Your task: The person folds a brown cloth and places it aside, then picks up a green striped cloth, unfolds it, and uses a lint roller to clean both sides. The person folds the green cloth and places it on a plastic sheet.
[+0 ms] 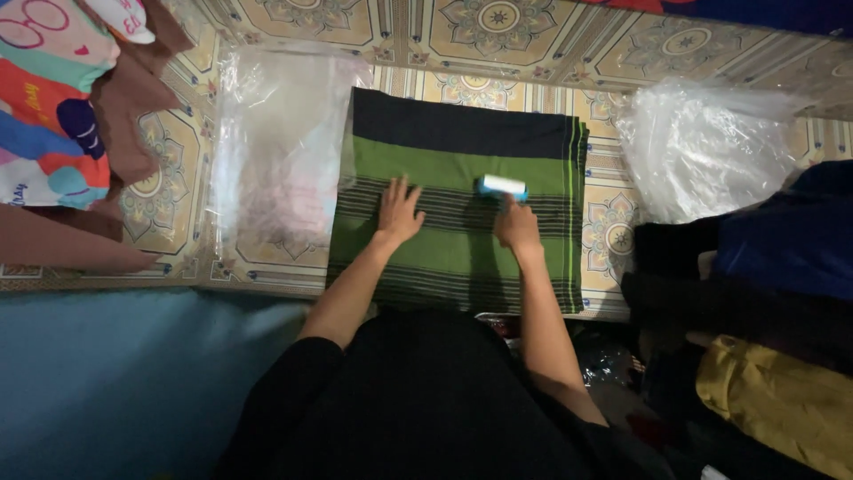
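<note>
Two hands are laid on a folded green cloth (458, 236) with dark stripes, which lies flat on the patterned floor (613, 231) directly ahead of the person. The left hand (398, 213) is spread open, palm down, on the cloth's left half, holding nothing. The right hand (517, 227) is closed around the handle of a small blue and white roller (502, 187), whose head is pressed on the cloth just beyond the fingers.

If the flat hand is lifted or slid, the top layer could be dragged and bunched by the roller, and the neat fold spoiled. A roller run too far toward the cloth's right edge could be carried off onto the floor.

An empty clear plastic bag (275, 142) lies touching the cloth's left edge, and a crumpled one (702, 147) near its right. The roller's handle is hidden inside the fist. The cloth's near edge is covered by the person's dark clothing, and the pile of dark fabrics (764, 293) to the cloth's right is too dim to be sorted out.
</note>
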